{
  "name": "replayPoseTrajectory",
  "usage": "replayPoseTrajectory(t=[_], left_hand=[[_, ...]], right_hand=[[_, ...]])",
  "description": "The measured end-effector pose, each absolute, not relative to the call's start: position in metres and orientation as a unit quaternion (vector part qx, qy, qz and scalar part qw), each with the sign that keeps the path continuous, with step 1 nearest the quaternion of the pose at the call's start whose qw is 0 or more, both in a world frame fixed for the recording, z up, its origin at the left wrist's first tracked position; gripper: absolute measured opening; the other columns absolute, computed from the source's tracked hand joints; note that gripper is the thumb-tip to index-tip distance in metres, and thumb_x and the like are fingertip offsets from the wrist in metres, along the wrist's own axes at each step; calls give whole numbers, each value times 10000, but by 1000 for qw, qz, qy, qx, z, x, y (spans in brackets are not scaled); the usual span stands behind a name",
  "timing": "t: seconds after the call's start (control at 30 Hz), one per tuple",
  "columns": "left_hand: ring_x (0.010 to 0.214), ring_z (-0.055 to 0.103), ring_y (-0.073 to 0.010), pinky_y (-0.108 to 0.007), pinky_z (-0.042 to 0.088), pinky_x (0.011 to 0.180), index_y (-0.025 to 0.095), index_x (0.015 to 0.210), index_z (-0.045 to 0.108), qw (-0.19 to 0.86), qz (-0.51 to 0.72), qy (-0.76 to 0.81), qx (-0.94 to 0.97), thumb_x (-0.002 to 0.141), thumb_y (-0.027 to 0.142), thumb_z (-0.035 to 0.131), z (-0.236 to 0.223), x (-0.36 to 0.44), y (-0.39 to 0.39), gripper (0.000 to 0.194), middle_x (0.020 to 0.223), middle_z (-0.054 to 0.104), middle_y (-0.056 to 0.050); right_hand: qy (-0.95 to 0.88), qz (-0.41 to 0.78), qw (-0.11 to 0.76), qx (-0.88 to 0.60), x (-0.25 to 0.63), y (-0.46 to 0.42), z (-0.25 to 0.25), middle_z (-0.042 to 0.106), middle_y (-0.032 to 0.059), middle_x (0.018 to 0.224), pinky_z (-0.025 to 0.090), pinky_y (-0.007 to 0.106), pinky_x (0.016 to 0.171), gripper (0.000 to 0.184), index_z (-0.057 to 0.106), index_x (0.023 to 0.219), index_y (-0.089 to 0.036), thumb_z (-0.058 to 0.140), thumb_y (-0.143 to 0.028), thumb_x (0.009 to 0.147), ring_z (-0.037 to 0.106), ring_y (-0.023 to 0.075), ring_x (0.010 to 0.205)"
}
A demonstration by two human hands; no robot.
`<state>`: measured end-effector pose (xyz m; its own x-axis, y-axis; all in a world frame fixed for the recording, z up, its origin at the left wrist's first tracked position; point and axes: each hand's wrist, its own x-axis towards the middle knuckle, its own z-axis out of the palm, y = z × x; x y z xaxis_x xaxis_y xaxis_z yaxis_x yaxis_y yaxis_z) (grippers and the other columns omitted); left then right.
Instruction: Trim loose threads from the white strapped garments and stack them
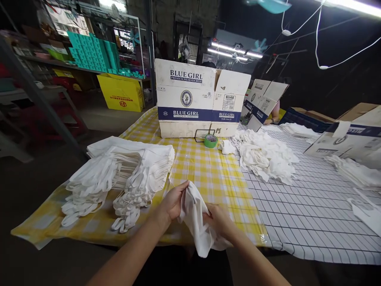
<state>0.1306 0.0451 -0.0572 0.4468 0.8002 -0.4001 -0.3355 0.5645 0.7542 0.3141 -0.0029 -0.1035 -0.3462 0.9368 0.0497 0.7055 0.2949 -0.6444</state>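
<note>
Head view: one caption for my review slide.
Left hand and right hand grip white cloth near a white fabric stack.

Hiding most fingers of left hand (172,203) and right hand (219,219) in or behind cloth (193,206). Cropping forearms (131,251) at bottom edge. Cropping right carton (354,139) and white piece (369,213) at right edge. Blurring fan (272,4) while cropping it at top edge. Screening most of co-worker (275,112) behind middle carton (259,94). Rendering label (228,102) print too small to read.

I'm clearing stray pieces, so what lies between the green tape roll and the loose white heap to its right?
In the head view, a small crumpled white cloth lies between the green tape roll and the loose white heap.
</note>
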Motion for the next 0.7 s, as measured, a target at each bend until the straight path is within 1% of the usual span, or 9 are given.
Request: replayPoseTrajectory(t=[0.07, 0.17, 0.27, 0.37, 0.47, 0.5, 0.53, 0.6, 0.7], left_hand=[[594, 620, -180, -307, 491, 643, 135, 761, 560, 866, 340, 311, 195, 837, 396, 474, -45, 130, 39, 285, 606, 620, -39], [656, 650, -206, -322, 506, 664, 113, 880, 588, 898, 328, 242, 168, 834, 467, 479, -28, 128, 29, 373, 683, 658, -68], [727, 662, -227, -336, 513, 698, 99, 977, 582, 911, 318, 200, 167, 834, 506, 467, -14, 135, 19, 446, 755, 672, -91], [781, 660, -235, -337, 512, 731, 102, 1005, 577, 922, 313, 166, 156, 847, 488, 459, -3, 152, 8, 433, 801, 673, -98], [803, 655, -210, -310, 504, 757, 148, 962, 586, 907, 356, 164, 156, 854, 387, 503, 2, 164, -1, 275, 817, 671, -66], [801, 653, -197, -297, 501, 762, 164, 931, 587, 896, 380, 168, 159, 846, 345, 529, 2, 165, -3, 208, 812, 669, -49], [793, 650, -184, -284, 498, 762, 175, 901, 586, 883, 404, 175, 164, 835, 309, 554, 1, 165, -4, 152, 805, 666, -32], [753, 642, -160, -265, 497, 740, 187, 859, 580, 857, 442, 199, 173, 810, 269, 593, -4, 160, -5, 96, 779, 658, -9], [650, 612, -124, -232, 489, 654, 180, 830, 576, 819, 469, 251, 213, 774, 272, 637, -9, 151, 4, 124, 721, 636, 8]], right_hand=[[-744, 265, 263, -554, 321, -4, -99, 550, -15, 668, 329, 237, 540, 89, 525, 722, -197, 474, -179, 793, 478, 126, 591], [-648, 213, 401, -611, 332, -11, -79, 563, 17, 797, 379, 262, 596, 86, 530, 879, -205, 507, -239, 803, 502, 154, 685], [-596, 188, 500, -600, 332, -26, -60, 557, 34, 803, 408, 297, 669, 135, 536, 854, -208, 497, -335, 835, 511, 176, 731], [-591, 351, 490, -535, 319, -37, -51, 604, 60, 824, 440, 339, 729, 332, 596, 831, -214, 402, -481, 865, 557, 218, 806], [-493, 528, 486, -492, 310, -37, -46, 644, 89, 854, 472, 376, 709, 638, 606, 991, -219, 161, -654, 847, 595, 255, 868], [-465, 566, 486, -476, 311, -36, -44, 653, 97, 867, 478, 383, 702, 693, 591, 1045, -217, 117, -677, 833, 600, 262, 888], [-449, 593, 485, -460, 314, -35, -42, 658, 104, 890, 482, 383, 702, 692, 578, 1079, -214, 130, -680, 831, 602, 266, 907], [-424, 620, 488, -444, 326, -34, -35, 662, 105, 938, 487, 369, 712, 556, 578, 1075, -206, 309, -629, 834, 608, 264, 913], [-376, 618, 505, -472, 344, -28, -21, 669, 99, 915, 498, 338, 698, 364, 610, 970, -175, 533, -485, 797, 627, 239, 822]])
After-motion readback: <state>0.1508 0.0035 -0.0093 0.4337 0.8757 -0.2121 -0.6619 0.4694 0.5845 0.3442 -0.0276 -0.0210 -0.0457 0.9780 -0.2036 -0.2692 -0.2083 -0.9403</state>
